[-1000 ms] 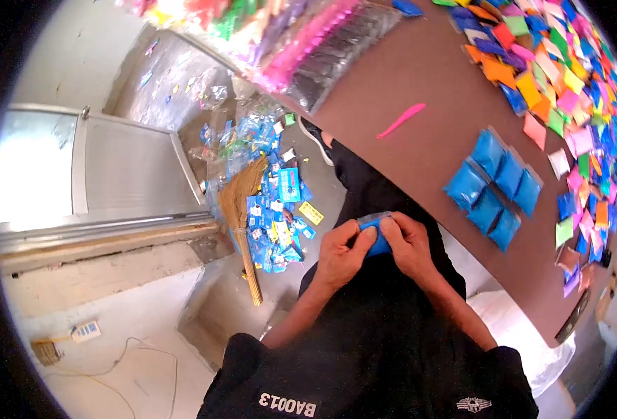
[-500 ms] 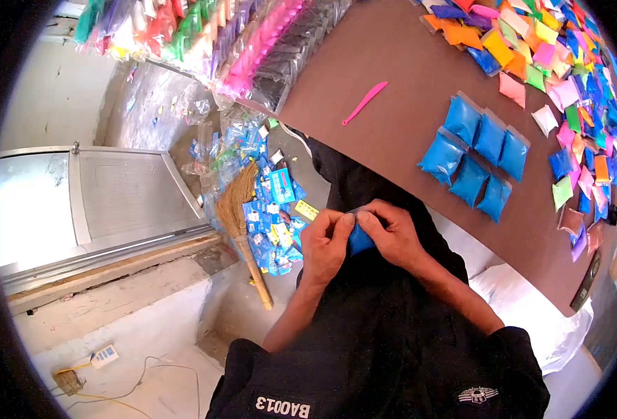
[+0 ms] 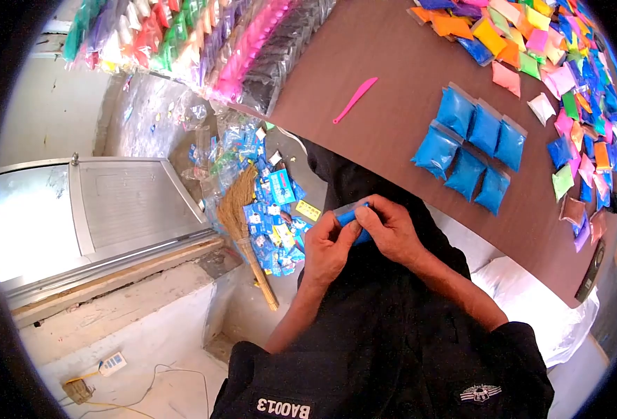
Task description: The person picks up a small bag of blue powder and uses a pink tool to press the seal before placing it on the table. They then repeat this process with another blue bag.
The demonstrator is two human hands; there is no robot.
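Observation:
Over my lap, a small plastic packet with blue filling (image 3: 351, 214) is pinched between both hands. My left hand (image 3: 326, 248) grips its left side with thumb and bent fingers. My right hand (image 3: 390, 229) holds the other side, its thumb close to my left thumb. The fingers cover much of the packet. On the table (image 3: 385, 133), to the right of my hands, several similar blue packets (image 3: 466, 174) lie flat in two rows. A pink plastic knife (image 3: 355, 100) rests farther back on the tabletop.
Many colored packets (image 3: 563, 77) are heaped along the table's far right side. Rows of bagged colored packets (image 3: 183, 35) fill the back left. A broom (image 3: 242, 209) and blue wrappers (image 3: 270, 244) are on the floor at left. A dark device (image 3: 589, 272) lies by the table's right corner.
The blue packet has turned in my fingers, and a rolled or folded upper part now shows above my thumbs. Both hands stay closed on it. The whole view has shifted slightly.

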